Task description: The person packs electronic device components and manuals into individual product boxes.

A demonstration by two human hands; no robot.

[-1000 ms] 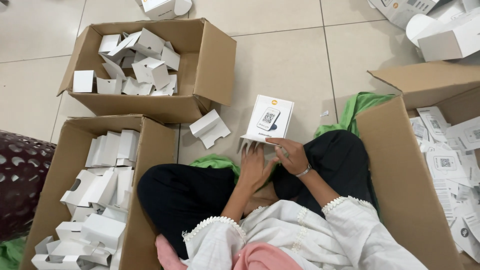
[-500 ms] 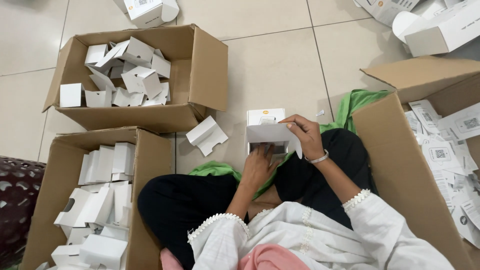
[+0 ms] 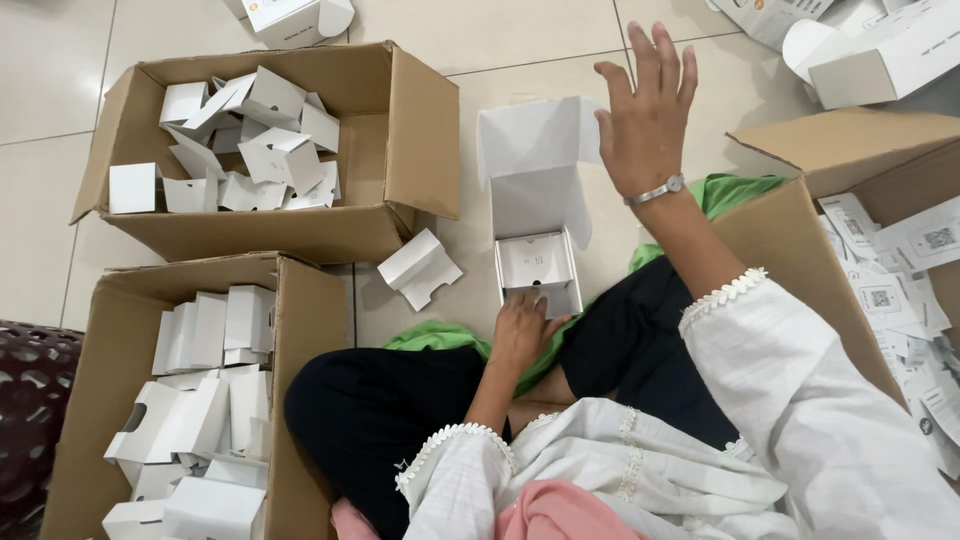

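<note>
1. Nearest, the person sits cross-legged on the tiled floor [image 3: 540,40] in black trousers and a white top, with a green cloth [image 3: 440,338] under the legs.
2. The left hand [image 3: 520,330] rests at the near end of a small white box [image 3: 538,262]. Its fingers curl onto the box's bottom edge and hold it steady — a loose hold, not a tight fist.
3. The small white box stands open on the floor, between the knees and just in front of them. Its lid flap [image 3: 535,135] sticks up and back, and a white tray shows inside.
4. The right hand [image 3: 645,115] is up in the air past the box, fingers spread wide. It holds nothing and sits just beside the lid flap; I cannot tell if it touches it.
5. It looks like the opening step — the box is open and its inside is bare to see. The next move likely needs the free hand to come down to the tray while the other hand keeps the box from sliding.
6. A loose white card piece [image 3: 420,268] lies left of the box.
7. Further left, a near brown box [image 3: 200,400] holds white cartons, and a far brown box [image 3: 420,130] holds folded white pieces.
8. On the right, another brown box [image 3: 800,240] holds paper sheets.
</note>
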